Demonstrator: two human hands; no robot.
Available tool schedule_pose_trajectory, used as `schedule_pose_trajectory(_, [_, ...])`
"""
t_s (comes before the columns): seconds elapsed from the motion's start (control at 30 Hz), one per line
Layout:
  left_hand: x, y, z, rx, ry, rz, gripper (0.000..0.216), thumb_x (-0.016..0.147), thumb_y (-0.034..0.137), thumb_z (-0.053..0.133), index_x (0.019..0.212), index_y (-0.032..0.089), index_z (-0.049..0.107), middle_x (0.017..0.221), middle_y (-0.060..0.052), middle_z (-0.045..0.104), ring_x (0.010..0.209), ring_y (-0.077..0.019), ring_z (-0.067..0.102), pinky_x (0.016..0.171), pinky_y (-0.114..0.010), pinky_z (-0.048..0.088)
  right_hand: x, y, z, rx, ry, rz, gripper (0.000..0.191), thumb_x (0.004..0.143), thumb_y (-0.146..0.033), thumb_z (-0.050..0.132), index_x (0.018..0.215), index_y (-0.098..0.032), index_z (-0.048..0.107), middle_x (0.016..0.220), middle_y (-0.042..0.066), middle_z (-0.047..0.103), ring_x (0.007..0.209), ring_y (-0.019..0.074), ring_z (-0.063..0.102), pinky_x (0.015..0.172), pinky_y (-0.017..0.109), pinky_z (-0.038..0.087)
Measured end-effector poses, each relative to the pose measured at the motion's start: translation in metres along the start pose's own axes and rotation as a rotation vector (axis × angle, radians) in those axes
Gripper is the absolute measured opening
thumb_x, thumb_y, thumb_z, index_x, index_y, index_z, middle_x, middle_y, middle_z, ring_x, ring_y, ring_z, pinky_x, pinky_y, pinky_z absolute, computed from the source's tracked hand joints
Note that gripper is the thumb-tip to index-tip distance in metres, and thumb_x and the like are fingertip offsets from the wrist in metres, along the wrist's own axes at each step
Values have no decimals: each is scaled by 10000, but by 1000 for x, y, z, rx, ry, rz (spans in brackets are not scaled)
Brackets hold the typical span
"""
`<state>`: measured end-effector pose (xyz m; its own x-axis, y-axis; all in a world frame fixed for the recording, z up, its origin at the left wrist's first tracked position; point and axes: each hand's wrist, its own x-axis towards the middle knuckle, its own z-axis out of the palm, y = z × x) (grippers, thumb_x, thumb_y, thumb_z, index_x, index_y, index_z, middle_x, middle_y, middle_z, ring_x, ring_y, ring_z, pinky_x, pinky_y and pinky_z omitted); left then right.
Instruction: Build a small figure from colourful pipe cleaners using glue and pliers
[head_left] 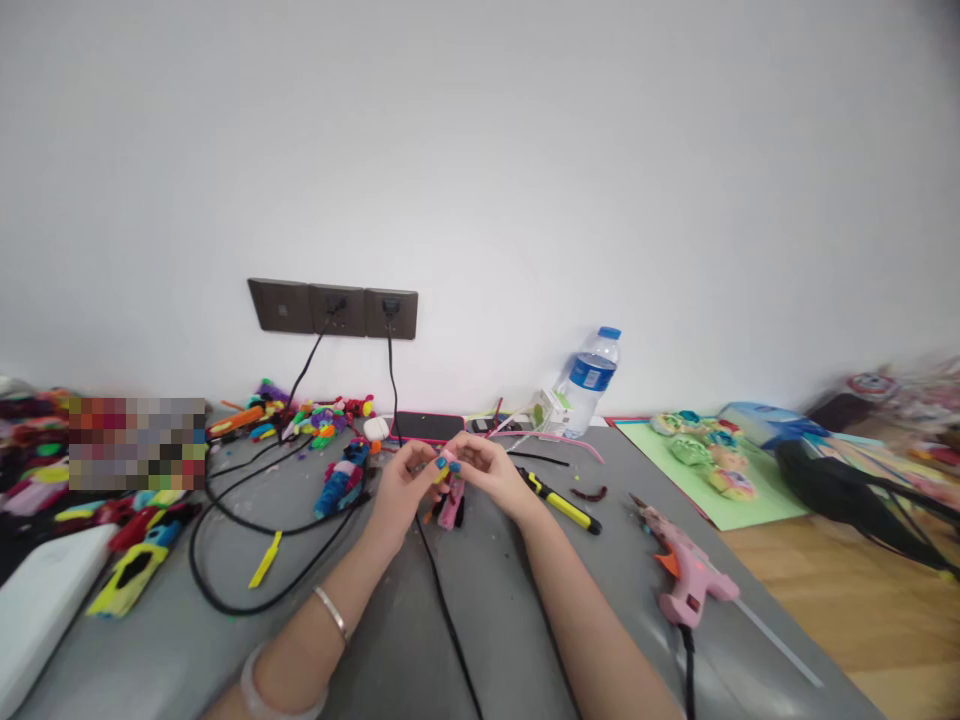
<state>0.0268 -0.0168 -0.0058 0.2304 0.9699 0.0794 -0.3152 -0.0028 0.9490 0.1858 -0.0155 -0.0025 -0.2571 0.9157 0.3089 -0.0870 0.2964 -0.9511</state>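
Note:
Over the grey table, my left hand (pixel 405 490) and my right hand (pixel 493 474) meet fingertip to fingertip. Both pinch a small figure (pixel 451 508) that looks made of fuzzy craft stems, mostly pink with blue, yellow and dark bits. My fingers hide part of it. A blue fuzzy figure (pixel 341 485) lies left of my left hand. To the right of my right hand is a yellow and black tool (pixel 564 505), with a short brown fuzzy piece (pixel 589 493) beside it.
A pink glue gun (pixel 686 575) rests at the right with a glue stick in its back. Black cables (pixel 240 608) loop at the left and run toward me. A water bottle (pixel 591 380) leans by the wall. At the left edge sits a white box (pixel 56 605).

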Motion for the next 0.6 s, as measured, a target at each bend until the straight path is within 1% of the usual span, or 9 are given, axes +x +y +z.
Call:
schedule_pose_trajectory(0.1, [0,-1,-1,51,-51,51,305,710,408,732,834,174,580,756,14,604,533,-103,600,441,-196,475,0,-2,0,38,6,18,242,795,-403,701,880,-188,627,783,5,599,716,131,570,676,251,455])
schedule_pose_trajectory(0.17, [-1,-3,-1,99,-83,112,282,705,353,735,872,181,587,826,-9,616,639,-138,636,462,-203,497,-1,-3,0,67,18,21,230,805,-401,692,870,-192,619,763,-2,589,693,125,556,666,248,447])
schedule_pose_trajectory(0.23, [-2,-5,-2,157,-97,181,265,715,285,719,929,190,594,922,-39,634,797,-180,661,536,-221,535,-1,-4,0,83,34,24,231,804,-407,691,863,-196,615,757,-3,585,688,128,551,664,252,445])
schedule_pose_trajectory(0.3, [-3,-6,-3,229,-81,246,244,753,238,673,984,198,605,989,-58,651,893,-193,658,637,-245,557,-1,-4,0,91,42,26,238,791,-410,702,866,-201,615,766,-3,586,700,134,554,676,256,447])
schedule_pose_trajectory(0.4, [-5,-5,-4,362,-42,303,209,798,217,620,1006,197,633,996,-69,683,875,-187,666,695,-262,556,0,-3,0,105,39,26,250,765,-398,729,879,-207,615,801,0,595,740,140,566,701,258,449])
schedule_pose_trajectory(0.5, [-6,-2,-3,460,-29,335,185,809,214,606,986,198,657,981,-72,703,848,-190,675,664,-254,557,0,-1,0,111,39,30,246,757,-383,739,876,-208,615,810,1,597,752,139,569,708,257,449])
schedule_pose_trajectory(0.6, [-6,0,-3,496,-18,370,191,808,203,599,991,197,654,967,-70,712,823,-186,682,644,-247,555,0,0,-1,115,35,36,233,758,-368,741,874,-205,622,813,0,600,754,135,570,715,254,447])
